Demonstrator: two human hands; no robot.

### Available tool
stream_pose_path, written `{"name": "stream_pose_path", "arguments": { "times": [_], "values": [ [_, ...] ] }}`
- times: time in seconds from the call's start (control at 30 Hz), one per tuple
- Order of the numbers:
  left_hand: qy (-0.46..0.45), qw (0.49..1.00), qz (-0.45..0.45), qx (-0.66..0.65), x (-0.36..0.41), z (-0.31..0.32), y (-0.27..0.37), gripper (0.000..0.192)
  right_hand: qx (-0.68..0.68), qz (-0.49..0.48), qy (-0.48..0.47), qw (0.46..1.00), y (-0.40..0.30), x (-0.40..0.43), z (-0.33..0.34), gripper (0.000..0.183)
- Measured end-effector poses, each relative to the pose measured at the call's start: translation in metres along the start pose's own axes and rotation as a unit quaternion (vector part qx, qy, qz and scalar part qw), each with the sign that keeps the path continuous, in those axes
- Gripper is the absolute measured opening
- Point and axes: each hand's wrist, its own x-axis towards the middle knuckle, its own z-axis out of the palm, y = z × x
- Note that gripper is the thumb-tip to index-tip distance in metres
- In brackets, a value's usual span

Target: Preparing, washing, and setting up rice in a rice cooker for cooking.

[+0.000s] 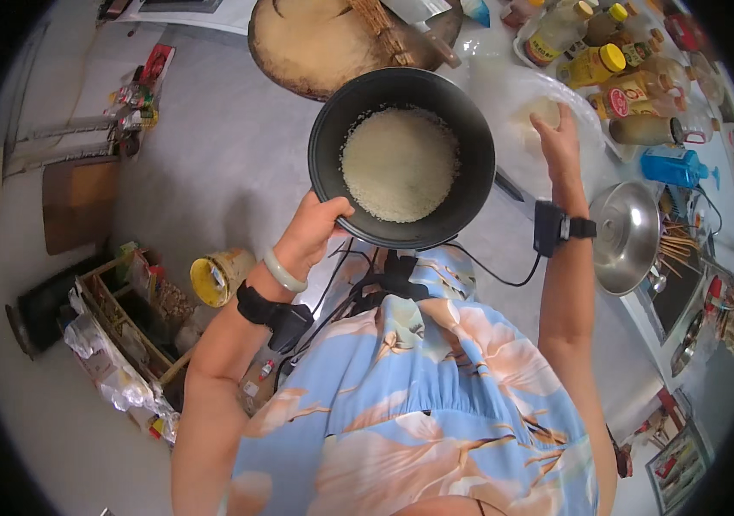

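My left hand [311,227] grips the near-left rim of a dark rice cooker inner pot [474,138], its thumb over the edge. White uncooked rice grains [401,164] cover the bottom of the pot, which is held up in front of my body. To the right, my right hand [562,145] reaches out with thumb and fingers apart over a sheet or bag of clear plastic [502,97]. Something pale shows in the plastic by the fingertips; whether they touch it I cannot tell. Nothing is visibly held in that hand.
Beyond the pot lie a round wooden chopping board [315,39], a straw brush [380,29] and a cleaver [418,9]. Several bottles [589,64], a blue pump bottle [670,166] and a steel basin [625,238] line the right. A yellow bucket [222,277] stands lower left.
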Motion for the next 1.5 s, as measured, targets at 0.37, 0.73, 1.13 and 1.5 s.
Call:
{"name": "stream_pose_path", "arguments": {
  "times": [0.37, 0.73, 1.13, 1.5],
  "values": [
    [-0.114, 0.990, 0.009, 0.083, -0.009, 0.020, -0.051, 0.026, 0.238, 0.125, 0.130, 0.954, -0.039, -0.162, -0.071, 0.015],
    [-0.334, 0.902, -0.153, 0.225, -0.083, 0.217, -0.131, 0.024, 0.250, 0.288, 0.334, 0.862, 0.073, -0.420, -0.235, 0.017],
    [-0.416, 0.863, -0.139, 0.252, -0.145, 0.540, -0.300, 0.032, 0.298, 0.359, 0.378, 0.800, 0.254, -0.555, -0.481, 0.024],
    [-0.417, 0.870, -0.119, 0.233, -0.103, 0.778, -0.344, 0.038, 0.278, 0.287, 0.309, 0.863, 0.406, -0.424, -0.683, 0.024]
  ]
}}
